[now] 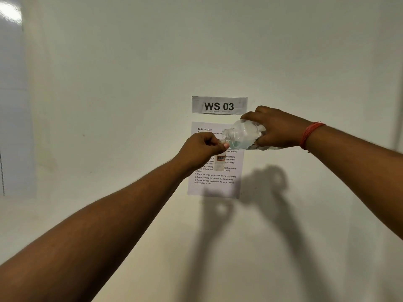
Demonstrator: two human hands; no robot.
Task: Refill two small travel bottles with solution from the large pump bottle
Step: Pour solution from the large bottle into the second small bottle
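My right hand grips the large clear bottle, tipped on its side with its uncapped threaded neck pointing left. Pale blue solution pools in the bottle's lower side. My left hand pinches the neck of a small clear travel bottle, which hangs upright with an orange-marked label. The large bottle's mouth sits just above and beside the small bottle's open top. Both bottles are held up in the air in front of a wall. A second travel bottle and any caps are out of sight.
A sheet of printed instructions is stuck on the pale wall behind the hands, under a "WS 03" label. Shadows of both arms fall on the wall at lower right. A glossy panel runs along the left edge.
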